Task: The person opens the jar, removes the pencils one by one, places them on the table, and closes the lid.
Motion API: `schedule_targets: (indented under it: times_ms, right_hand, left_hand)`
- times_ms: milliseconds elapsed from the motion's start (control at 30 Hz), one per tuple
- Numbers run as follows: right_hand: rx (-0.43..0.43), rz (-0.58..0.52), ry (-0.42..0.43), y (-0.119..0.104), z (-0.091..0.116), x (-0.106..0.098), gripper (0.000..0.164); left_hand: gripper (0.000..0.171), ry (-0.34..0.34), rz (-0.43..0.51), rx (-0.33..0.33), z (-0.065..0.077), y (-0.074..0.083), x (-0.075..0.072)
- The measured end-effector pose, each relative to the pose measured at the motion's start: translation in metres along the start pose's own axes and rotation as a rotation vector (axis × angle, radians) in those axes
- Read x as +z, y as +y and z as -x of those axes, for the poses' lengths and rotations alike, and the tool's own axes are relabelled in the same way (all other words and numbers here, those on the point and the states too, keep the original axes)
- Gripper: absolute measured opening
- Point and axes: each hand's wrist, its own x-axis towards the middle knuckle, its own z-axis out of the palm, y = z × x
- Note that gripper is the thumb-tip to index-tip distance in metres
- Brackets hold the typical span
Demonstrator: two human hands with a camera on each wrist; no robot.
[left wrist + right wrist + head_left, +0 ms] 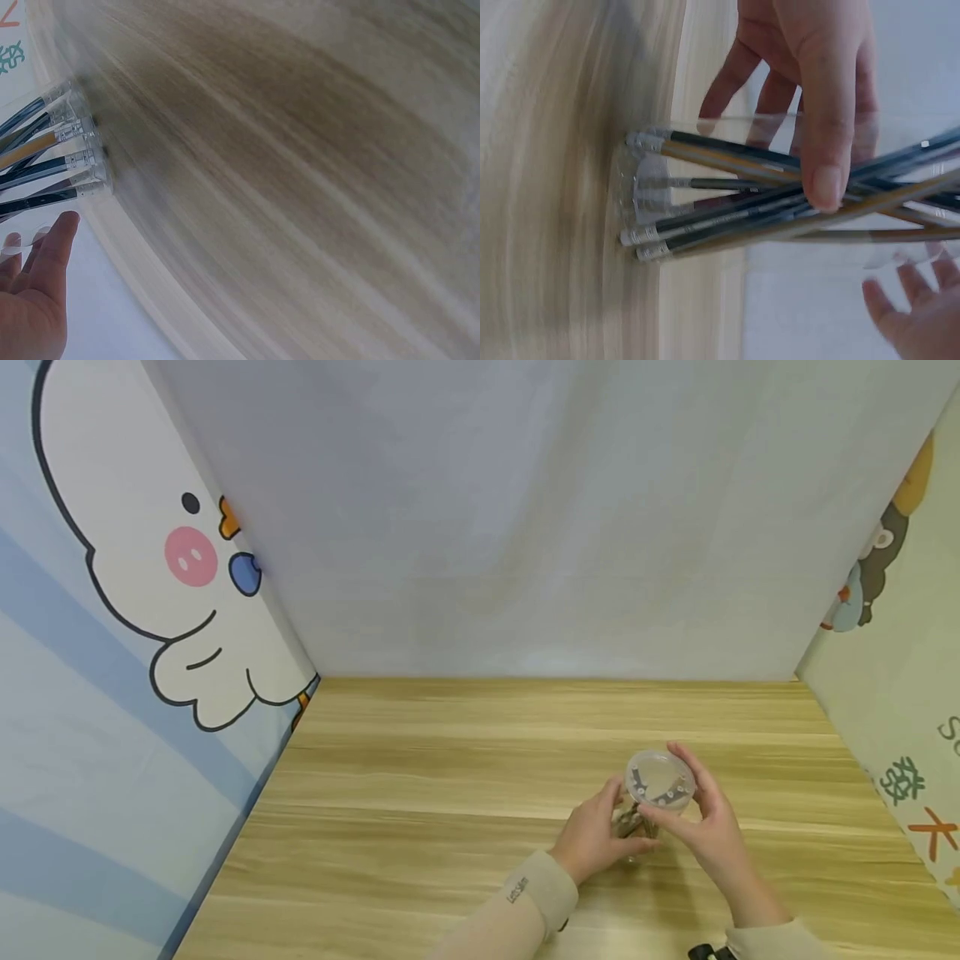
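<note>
A clear cylindrical container (652, 165) with several pencils (720, 217) inside it stands between the hands, near the table's right side. Around its body my left hand (592, 839) grips, with the thumb across the clear wall in the right wrist view. My right hand (712, 831) holds the round clear lid (660, 767) at the container's top, thumb and fingers on opposite sides of its rim. Whether the lid sits tight cannot be told. White eraser ends of dark and yellow pencils (45, 169) lie at the container's bottom in the left wrist view.
The wood-grain table (420, 793) runs back to a pale grey curtain (480, 527). On the left hangs a blue and white cartoon sheet (135, 635); a pale green printed sheet (892, 693) borders the right.
</note>
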Motion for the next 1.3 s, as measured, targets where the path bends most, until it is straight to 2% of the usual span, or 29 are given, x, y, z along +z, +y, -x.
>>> schedule_targets:
  times_ms: [67, 133, 333, 633, 867, 1300]
  right_hand:
    - [0.054, 0.058, 0.048, -0.002, 0.002, 0.003, 0.092]
    - [0.067, 0.117, 0.089, -0.003, 0.003, 0.005, 0.095]
    - [-0.008, 0.224, 0.173, -0.007, 0.006, 0.014, 0.098]
    - [-0.01, 0.176, 0.194, -0.01, 0.007, 0.015, 0.089]
    - [-0.058, 0.125, 0.201, -0.012, 0.005, 0.011, 0.083]
    - [-0.047, 0.069, 0.289, -0.014, 0.003, 0.003, 0.079]
  left_hand:
    - [0.09, -0.001, 0.005, -0.009, 0.0, 0.001, 0.0]
    - [0.089, -0.004, 0.013, -0.012, 0.0, 0.002, -0.001]
    - [0.087, 0.005, 0.003, 0.0, 0.0, 0.002, 0.0]
    - [0.087, 0.005, -0.014, -0.009, 0.0, 0.004, 0.0]
    - [0.088, -0.002, 0.002, -0.006, 0.001, 0.003, 0.0]
    - [0.088, 0.009, -0.001, -0.007, 0.001, 0.001, -0.001]
